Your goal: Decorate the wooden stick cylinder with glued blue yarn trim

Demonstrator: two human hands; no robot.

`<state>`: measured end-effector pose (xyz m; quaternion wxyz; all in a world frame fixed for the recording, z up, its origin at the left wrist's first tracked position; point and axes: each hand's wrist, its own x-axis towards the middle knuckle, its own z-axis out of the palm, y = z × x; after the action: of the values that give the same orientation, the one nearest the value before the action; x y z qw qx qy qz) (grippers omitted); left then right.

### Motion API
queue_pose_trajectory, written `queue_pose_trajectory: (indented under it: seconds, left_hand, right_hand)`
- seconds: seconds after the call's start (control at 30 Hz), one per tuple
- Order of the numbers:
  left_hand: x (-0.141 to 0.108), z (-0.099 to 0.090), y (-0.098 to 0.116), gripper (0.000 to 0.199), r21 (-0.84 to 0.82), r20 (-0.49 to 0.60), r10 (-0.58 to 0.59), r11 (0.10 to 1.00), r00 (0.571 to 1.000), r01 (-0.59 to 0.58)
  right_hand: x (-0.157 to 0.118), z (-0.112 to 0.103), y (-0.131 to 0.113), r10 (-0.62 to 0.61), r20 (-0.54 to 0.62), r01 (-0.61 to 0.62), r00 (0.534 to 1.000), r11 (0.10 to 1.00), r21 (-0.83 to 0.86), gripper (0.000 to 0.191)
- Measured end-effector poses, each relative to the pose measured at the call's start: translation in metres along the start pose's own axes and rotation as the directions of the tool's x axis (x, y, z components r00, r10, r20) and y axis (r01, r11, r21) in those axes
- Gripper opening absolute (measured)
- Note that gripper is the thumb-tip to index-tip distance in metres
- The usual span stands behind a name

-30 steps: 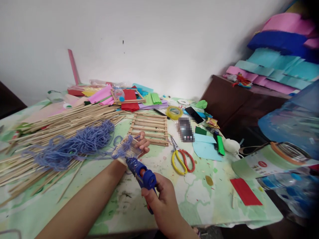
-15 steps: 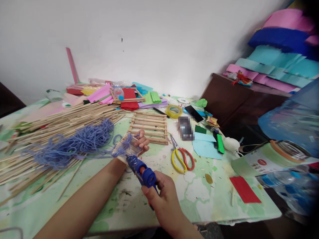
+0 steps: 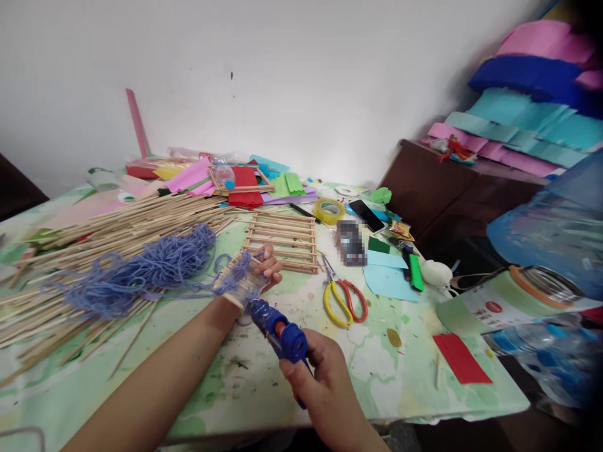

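My left hand [image 3: 268, 267] is closed around a small piece made of wooden sticks [image 3: 230, 297] with blue yarn wound on it. In my right hand [image 3: 325, 383] is a blue glue gun [image 3: 277, 331], its nozzle pointing up and left at the lower right edge of the stick piece. Whether the nozzle touches it I cannot tell. From the piece, yarn runs left to a loose heap of blue yarn [image 3: 160, 270]. A ladder-like frame of sticks [image 3: 282, 238] lies just behind my left hand.
Many loose sticks [image 3: 117, 232] cover the left of the table. Scissors [image 3: 346, 301], yellow tape [image 3: 328, 211], a phone [image 3: 366, 215] and a red paper piece [image 3: 462, 358] lie right. A green flask [image 3: 499, 301] stands at the right edge; coloured paper is at the back.
My right hand and the glue gun have moved slightly right and down. The left hand, still holding the stick piece, has hardly moved.
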<state>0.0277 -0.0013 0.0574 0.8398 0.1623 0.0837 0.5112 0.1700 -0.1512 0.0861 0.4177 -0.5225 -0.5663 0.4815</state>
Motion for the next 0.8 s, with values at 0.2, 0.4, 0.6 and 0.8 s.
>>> queue_pose_trajectory:
  seconds: [0.2,0.4,0.6,0.8]
  left_hand:
    - [0.005,-0.010,0.000,0.022,0.031,0.088,-0.102,0.995,0.991,0.100]
    - [0.005,-0.009,0.001,0.024,0.049,0.087,-0.122,0.992,0.989,0.119]
    - [0.006,-0.012,0.003,0.019,0.038,0.111,-0.129,0.991,0.985,0.125]
    - [0.005,-0.012,0.002,0.017,0.070,0.114,-0.094,0.994,0.989,0.086]
  right_hand:
    - [0.002,0.001,-0.002,0.036,0.030,-0.039,0.999,0.989,0.141,0.035]
    - [0.011,0.008,0.001,0.029,0.048,-0.033,0.998,0.996,0.085,0.033]
    - [0.010,0.008,0.002,0.028,0.066,-0.031,0.997,0.999,0.044,0.033]
    - [0.008,0.007,0.003,0.026,0.073,-0.028,0.997,0.999,0.028,0.031]
